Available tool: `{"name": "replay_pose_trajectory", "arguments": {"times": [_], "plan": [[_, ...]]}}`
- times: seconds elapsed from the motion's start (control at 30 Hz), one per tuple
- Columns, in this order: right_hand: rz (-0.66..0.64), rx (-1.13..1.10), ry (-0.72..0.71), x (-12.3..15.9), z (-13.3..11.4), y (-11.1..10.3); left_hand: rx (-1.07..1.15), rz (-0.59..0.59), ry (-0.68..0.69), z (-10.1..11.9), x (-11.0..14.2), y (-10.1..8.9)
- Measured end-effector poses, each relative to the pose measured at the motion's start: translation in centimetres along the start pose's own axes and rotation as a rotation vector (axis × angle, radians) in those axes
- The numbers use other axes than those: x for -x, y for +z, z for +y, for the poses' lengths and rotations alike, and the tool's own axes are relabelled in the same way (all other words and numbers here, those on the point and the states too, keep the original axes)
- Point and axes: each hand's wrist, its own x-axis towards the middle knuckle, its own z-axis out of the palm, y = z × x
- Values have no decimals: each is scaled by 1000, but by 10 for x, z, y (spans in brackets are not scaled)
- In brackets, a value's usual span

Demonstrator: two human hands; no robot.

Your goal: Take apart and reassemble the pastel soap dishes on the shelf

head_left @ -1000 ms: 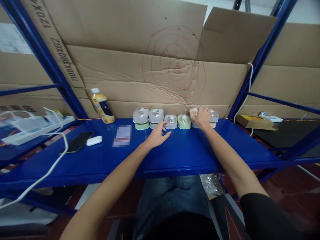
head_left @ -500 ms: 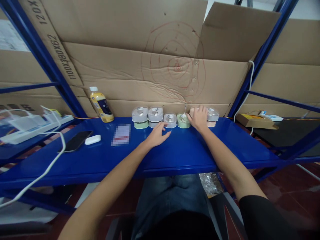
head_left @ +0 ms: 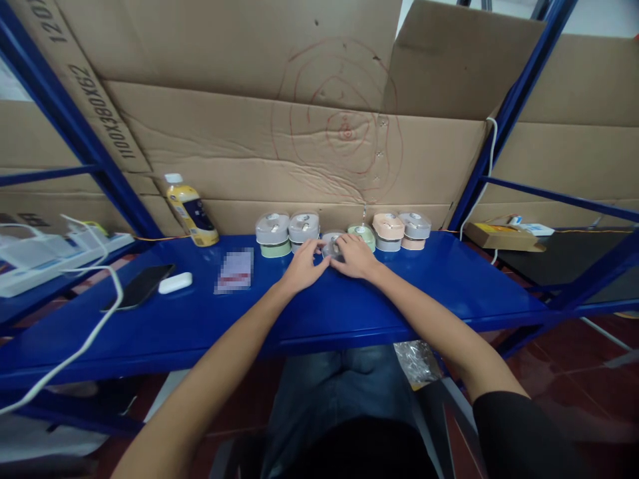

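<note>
A row of small lidded containers stands along the back of the blue shelf (head_left: 349, 313), against the cardboard. Both hands meet on a small grey-lidded container (head_left: 330, 243) in the middle of the row. My left hand (head_left: 302, 265) grips its left side with curled fingers. My right hand (head_left: 353, 256) closes over its right side and top, hiding most of it. A green container (head_left: 365, 233) stands just behind my right hand. Two taller stacks (head_left: 272, 233) stand to the left. A peach-lidded stack (head_left: 387, 229) and a grey-lidded one (head_left: 415, 229) stand to the right.
A yellow bottle (head_left: 190, 210) stands at the back left. A small printed card (head_left: 233, 269), a white case (head_left: 174, 282) and a dark phone (head_left: 137, 287) lie on the shelf's left part. A white cable (head_left: 94, 326) crosses the left end. A flat box (head_left: 502, 235) rests on the neighbouring shelf.
My right hand left the stacks at the right and came left and nearer, onto the small grey container. My left hand shifted slightly onto the same container. The camera tilted a little.
</note>
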Motion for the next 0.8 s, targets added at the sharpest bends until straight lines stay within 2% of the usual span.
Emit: {"name": "replay_pose_trajectory", "arguments": {"times": [0.1, 0.2, 0.27, 0.37, 0.43, 0.67, 0.8], "plan": [[44, 0, 177, 6, -14, -18, 0, 52, 6, 2, -2, -3], [-49, -28, 309, 11, -22, -27, 12, 72, 10, 3, -2, -7], [-137, -97, 268, 13, -20, -30, 26, 40, 8, 3, -1, -10], [-206, -260, 30, 15, -7, -30, 56, -58, 2, 2, 1, -12], [-215, -352, -77, 16, 2, -27, 72, -129, -1, 2, 2, -13], [-189, -452, -67, 15, 15, -14, 83, -347, -24, 1, 4, -14], [-204, -668, -11, 19, 35, -23, 90, -370, -34, -1, 6, -9]]}}
